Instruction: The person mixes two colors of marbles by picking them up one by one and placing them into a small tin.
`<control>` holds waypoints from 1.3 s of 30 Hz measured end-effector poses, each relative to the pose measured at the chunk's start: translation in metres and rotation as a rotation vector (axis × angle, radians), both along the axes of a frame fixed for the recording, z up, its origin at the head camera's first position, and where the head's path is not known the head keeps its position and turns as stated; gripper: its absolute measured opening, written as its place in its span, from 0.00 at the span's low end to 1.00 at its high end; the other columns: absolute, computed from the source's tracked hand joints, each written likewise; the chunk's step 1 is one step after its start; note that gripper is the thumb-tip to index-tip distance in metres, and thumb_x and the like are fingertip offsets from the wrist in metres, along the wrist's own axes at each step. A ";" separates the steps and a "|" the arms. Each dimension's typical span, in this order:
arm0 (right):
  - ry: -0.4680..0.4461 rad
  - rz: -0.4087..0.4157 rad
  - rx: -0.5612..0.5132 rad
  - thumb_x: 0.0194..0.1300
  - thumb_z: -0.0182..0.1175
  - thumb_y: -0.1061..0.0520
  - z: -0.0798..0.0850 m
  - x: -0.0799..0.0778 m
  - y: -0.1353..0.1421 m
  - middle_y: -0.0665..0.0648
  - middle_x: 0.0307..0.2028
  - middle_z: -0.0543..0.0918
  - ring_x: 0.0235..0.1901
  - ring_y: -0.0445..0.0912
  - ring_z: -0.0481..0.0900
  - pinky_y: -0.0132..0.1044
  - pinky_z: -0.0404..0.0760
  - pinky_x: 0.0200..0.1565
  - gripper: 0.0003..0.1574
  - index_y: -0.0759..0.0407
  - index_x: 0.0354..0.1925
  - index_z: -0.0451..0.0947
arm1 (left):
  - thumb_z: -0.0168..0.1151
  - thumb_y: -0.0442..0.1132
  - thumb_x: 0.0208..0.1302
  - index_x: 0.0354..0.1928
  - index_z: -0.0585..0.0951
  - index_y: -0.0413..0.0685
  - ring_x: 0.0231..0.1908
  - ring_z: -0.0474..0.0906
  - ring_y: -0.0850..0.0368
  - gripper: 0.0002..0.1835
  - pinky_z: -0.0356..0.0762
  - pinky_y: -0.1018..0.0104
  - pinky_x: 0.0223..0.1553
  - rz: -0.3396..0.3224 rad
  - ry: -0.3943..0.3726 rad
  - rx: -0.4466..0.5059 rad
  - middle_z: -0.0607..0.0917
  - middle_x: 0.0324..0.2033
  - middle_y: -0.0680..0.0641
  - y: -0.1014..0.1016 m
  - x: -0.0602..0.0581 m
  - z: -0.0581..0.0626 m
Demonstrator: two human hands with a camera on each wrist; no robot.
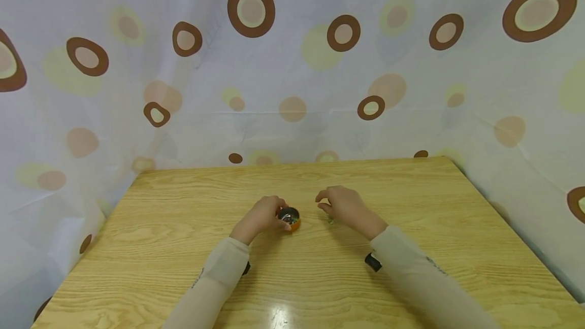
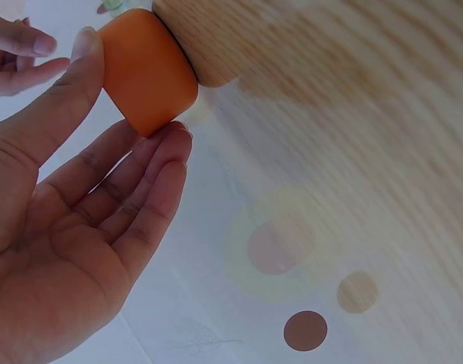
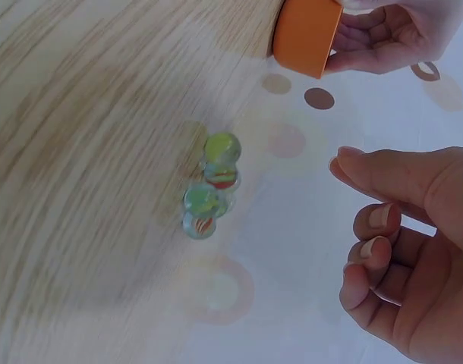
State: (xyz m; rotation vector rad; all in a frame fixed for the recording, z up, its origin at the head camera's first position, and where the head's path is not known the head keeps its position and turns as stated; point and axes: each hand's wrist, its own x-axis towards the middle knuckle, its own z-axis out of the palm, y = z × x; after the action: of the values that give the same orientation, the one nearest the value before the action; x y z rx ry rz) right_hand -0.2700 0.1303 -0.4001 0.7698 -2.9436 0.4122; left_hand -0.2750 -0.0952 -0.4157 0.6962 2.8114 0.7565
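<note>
A small orange cup (image 1: 295,225) with a shiny metallic inside stands upright on the wooden table. My left hand (image 1: 265,213) holds it from the left, with the thumb on the near side and the fingers around the far side. In the left wrist view the orange wall of the cup (image 2: 149,72) shows between thumb and fingertips. Several clear glass marbles (image 3: 203,200) with green, yellow and red swirls lie clustered on the table. Over them hovers my right hand (image 1: 348,207), its thumb apart from loosely bent fingers and nothing between them.
The pale wooden tabletop (image 1: 205,192) stretches out around both hands. Behind it and along the sides hangs a white cloth (image 1: 283,65) with brown, yellow and pink spots. A dark wrist strap piece (image 1: 373,262) shows below the right sleeve.
</note>
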 end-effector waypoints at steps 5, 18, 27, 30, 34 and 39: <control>-0.010 -0.010 -0.009 0.64 0.63 0.58 -0.003 -0.002 0.010 0.54 0.33 0.83 0.23 0.39 0.73 0.32 0.72 0.24 0.11 0.59 0.44 0.84 | 0.75 0.39 0.51 0.49 0.81 0.34 0.34 0.74 0.51 0.24 0.75 0.57 0.40 -0.013 0.003 0.004 0.81 0.37 0.41 0.000 0.001 0.000; -0.059 -0.042 0.015 0.62 0.64 0.62 -0.006 -0.004 0.027 0.62 0.44 0.84 0.27 0.46 0.79 0.35 0.73 0.23 0.10 0.61 0.44 0.84 | 0.75 0.39 0.51 0.48 0.81 0.34 0.33 0.74 0.52 0.24 0.75 0.57 0.39 -0.007 0.018 -0.002 0.81 0.36 0.41 0.000 0.001 0.001; -0.041 -0.076 0.083 0.60 0.67 0.61 -0.006 -0.007 0.035 0.60 0.40 0.85 0.35 0.53 0.83 0.42 0.80 0.28 0.06 0.60 0.38 0.85 | 0.75 0.39 0.51 0.49 0.81 0.34 0.34 0.74 0.52 0.24 0.76 0.57 0.39 0.000 0.009 -0.009 0.81 0.37 0.41 0.001 0.000 0.001; -0.049 -0.079 0.095 0.60 0.67 0.60 -0.006 -0.007 0.035 0.59 0.39 0.85 0.33 0.52 0.83 0.41 0.80 0.27 0.05 0.60 0.36 0.85 | 0.75 0.39 0.51 0.49 0.81 0.34 0.34 0.74 0.51 0.24 0.76 0.57 0.40 0.001 0.008 -0.010 0.81 0.37 0.41 0.001 0.000 0.001; -0.077 -0.086 0.111 0.60 0.67 0.59 -0.007 -0.006 0.034 0.58 0.38 0.85 0.31 0.51 0.82 0.41 0.79 0.27 0.04 0.59 0.35 0.85 | 0.75 0.39 0.51 0.49 0.81 0.35 0.34 0.74 0.51 0.24 0.76 0.57 0.40 0.008 0.003 -0.014 0.81 0.37 0.40 0.001 0.000 0.002; -0.096 -0.101 0.116 0.60 0.67 0.58 -0.010 -0.008 0.034 0.57 0.36 0.85 0.29 0.48 0.81 0.41 0.79 0.27 0.04 0.58 0.33 0.85 | 0.75 0.40 0.51 0.49 0.81 0.35 0.35 0.75 0.50 0.24 0.76 0.56 0.41 0.006 0.002 -0.018 0.81 0.38 0.40 0.001 0.000 0.001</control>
State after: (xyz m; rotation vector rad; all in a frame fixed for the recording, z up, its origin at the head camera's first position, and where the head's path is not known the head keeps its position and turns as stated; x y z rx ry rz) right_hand -0.2776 0.1641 -0.4102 0.6254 -3.1027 0.2812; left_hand -0.2746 -0.0945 -0.4147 0.6863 2.8194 0.7309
